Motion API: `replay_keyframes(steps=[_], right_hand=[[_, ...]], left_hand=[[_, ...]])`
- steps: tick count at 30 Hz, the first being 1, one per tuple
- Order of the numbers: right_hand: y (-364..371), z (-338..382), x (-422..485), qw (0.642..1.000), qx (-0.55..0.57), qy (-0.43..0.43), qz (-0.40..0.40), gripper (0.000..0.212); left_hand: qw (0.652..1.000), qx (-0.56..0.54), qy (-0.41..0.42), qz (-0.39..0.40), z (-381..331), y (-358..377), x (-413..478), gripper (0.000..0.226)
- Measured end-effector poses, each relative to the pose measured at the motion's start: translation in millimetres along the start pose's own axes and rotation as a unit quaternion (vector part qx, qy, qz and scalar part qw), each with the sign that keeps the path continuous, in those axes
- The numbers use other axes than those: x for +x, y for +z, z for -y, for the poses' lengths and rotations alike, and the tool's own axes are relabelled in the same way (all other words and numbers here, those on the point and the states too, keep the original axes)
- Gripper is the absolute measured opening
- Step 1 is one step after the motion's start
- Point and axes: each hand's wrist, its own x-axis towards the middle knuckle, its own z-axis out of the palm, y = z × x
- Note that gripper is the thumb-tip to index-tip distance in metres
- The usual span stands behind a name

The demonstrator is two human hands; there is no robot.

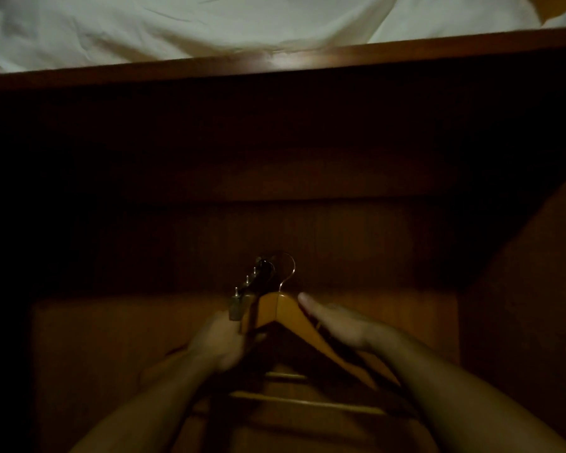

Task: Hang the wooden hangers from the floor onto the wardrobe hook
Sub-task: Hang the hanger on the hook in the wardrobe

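Note:
A light wooden hanger (286, 310) with a thin metal hook is raised inside the dark wardrobe. My right hand (343, 325) grips its right shoulder, thumb stretched toward the peak. My left hand (223, 341) is closed on the hanger's left side, just below the wardrobe hook (257, 279), a dark metal bar with small pegs that juts out from the back panel. The hanger's wire loop sits right beside the bar's far end; I cannot tell whether it rests on it. At least one more hanger (304, 402) hangs below, its bars showing between my forearms.
The wardrobe's brown back panel (307, 230) fills the middle of the view, very dim. Its top edge (275, 65) crosses above, with pale wall or ceiling behind. A wooden side panel (536, 256) slants along the right.

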Motion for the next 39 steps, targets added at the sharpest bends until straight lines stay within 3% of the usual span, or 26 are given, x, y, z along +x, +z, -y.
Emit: replay_keyframes(steps=[2,5,10,16,21,31,34,39], right_hand=[[6,-1,1,0.997,0.005,0.027,0.066,0.071],[10,0,5,0.997,-0.056,0.012,0.046,0.049],[9,3,14,0.995,-0.095,0.001,0.0,0.071],[14,1,30,0.993,-0.117,-0.012,-0.007,0.073],[28,-4,38,0.991,-0.137,-0.008,0.001,0.073],[45,-12,44,0.98,-0.2,0.003,-0.006,0.083],[48,-11,41,0.978,-0.209,0.005,-0.019,0.082],[45,-9,28,0.967,-0.251,0.027,-0.035,0.059]], left_hand=[[1.0,-0.017,-0.005,-0.018,3,0,5,0.028],[0.999,-0.048,-0.008,-0.02,4,-1,10,0.021],[0.998,-0.052,0.029,-0.015,1,-3,18,0.019],[0.992,-0.118,0.022,-0.029,12,8,24,0.009],[0.991,-0.129,0.021,-0.039,24,16,26,0.029],[0.995,-0.096,-0.005,-0.012,40,23,25,0.035],[0.998,-0.059,-0.005,-0.028,42,20,25,0.034],[0.995,0.092,0.024,-0.04,52,9,18,0.034]])
